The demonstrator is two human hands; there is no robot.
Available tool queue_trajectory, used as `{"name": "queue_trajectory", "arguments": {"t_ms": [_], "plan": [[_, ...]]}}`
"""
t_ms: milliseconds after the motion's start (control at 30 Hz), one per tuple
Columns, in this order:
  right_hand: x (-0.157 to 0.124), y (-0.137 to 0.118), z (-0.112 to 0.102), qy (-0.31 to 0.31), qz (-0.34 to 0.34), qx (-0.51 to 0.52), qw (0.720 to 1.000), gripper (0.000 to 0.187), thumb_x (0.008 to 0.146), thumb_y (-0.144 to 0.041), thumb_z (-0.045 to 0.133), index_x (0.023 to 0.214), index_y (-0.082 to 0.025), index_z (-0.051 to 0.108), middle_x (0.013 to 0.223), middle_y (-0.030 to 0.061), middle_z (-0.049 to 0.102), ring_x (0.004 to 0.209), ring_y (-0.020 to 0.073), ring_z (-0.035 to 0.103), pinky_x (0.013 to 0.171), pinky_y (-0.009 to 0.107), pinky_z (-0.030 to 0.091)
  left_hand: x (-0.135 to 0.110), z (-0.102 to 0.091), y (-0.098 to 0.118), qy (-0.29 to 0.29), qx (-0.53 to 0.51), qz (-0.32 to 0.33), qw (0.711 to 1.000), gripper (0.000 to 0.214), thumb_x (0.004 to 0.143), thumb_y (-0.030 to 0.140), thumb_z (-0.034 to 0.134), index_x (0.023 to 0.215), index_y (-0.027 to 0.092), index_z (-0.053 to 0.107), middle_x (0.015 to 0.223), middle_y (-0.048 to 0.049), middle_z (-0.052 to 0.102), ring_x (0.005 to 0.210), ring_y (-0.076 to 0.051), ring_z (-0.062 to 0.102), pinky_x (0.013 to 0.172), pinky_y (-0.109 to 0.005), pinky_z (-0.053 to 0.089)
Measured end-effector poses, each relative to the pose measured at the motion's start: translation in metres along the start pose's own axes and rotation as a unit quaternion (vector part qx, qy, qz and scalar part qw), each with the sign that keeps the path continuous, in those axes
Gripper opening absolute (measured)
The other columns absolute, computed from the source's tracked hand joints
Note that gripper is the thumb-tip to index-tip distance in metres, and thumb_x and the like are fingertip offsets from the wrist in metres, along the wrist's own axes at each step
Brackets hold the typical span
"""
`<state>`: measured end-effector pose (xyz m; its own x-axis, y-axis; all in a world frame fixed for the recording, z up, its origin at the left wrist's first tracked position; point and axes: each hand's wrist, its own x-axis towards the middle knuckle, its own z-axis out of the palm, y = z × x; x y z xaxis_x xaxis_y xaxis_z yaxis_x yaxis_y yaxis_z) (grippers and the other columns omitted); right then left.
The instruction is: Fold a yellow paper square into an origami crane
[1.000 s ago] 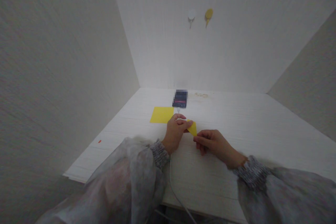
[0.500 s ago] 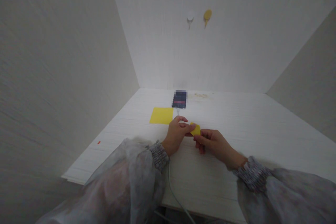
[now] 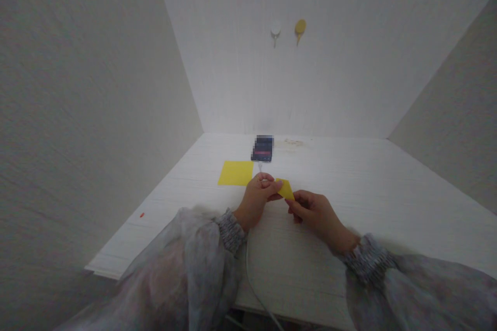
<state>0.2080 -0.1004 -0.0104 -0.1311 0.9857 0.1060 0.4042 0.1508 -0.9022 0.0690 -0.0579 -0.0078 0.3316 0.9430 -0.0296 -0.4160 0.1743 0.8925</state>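
A small folded piece of yellow paper [image 3: 286,189] is held between my two hands above the white table. My left hand [image 3: 259,197] pinches its left side, thumb on top. At its lower right corner, the fingertips of my right hand [image 3: 315,214] grip the edge. A flat sheet of yellow paper [image 3: 235,173] lies on the table just beyond and left of my left hand. Behind my hands is a phone [image 3: 263,149] with a pixelated screen, and a white cable plug shows at its near end.
The white cable [image 3: 250,274] runs down past my left wrist over the table's front edge. A small red scrap [image 3: 142,215] lies at the left. White and yellow hooks [image 3: 300,27] are on the back wall. Panels rise on both sides.
The folded yellow paper has turned a little and more of it shows between my hands. My right fingers have shifted slightly along its edge. The whole view has moved slightly.
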Motion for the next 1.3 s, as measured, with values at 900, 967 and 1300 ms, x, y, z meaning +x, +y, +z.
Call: {"name": "queue_trajectory", "arguments": {"t_ms": [900, 967, 1300], "plan": [[0.0, -0.003, -0.024, 0.082, -0.187, -0.107, 0.973, 0.021, 0.079, -0.026, 0.047, 0.097, -0.022, 0.056, 0.088, 0.0052, 0.06, 0.078, 0.0161, 0.056, 0.069, 0.029, 0.046, -0.004, 0.002, 0.001, -0.104, 0.02, 0.034, 0.994, 0.026, 0.059, 0.017, 0.065, 0.082, 0.013, 0.053, 0.075, -0.0029, 0.062, 0.069, -0.012, 0.06, 0.07, -0.026, 0.045], [0.001, -0.002, -0.024, 0.082, -0.189, -0.089, 0.975, 0.021, 0.078, -0.026, 0.048, 0.097, -0.022, 0.057, 0.087, 0.0046, 0.06, 0.078, 0.0162, 0.056, 0.069, 0.03, 0.047, -0.003, 0.002, 0.0, -0.105, 0.026, 0.035, 0.994, 0.028, 0.057, 0.016, 0.067, 0.081, 0.013, 0.053, 0.075, -0.0024, 0.063, 0.07, -0.012, 0.06, 0.07, -0.026, 0.045], [0.004, 0.002, -0.022, 0.09, -0.23, -0.034, 0.968, 0.01, 0.076, -0.02, 0.051, 0.081, -0.024, 0.059, 0.088, 0.0035, 0.051, 0.081, 0.0155, 0.052, 0.067, 0.029, 0.046, -0.004, 0.002, 0.003, -0.061, 0.036, 0.019, 0.997, 0.023, 0.065, 0.028, 0.061, 0.08, 0.012, 0.056, 0.078, -0.0034, 0.062, 0.07, -0.011, 0.058, 0.069, -0.029, 0.047]]}}
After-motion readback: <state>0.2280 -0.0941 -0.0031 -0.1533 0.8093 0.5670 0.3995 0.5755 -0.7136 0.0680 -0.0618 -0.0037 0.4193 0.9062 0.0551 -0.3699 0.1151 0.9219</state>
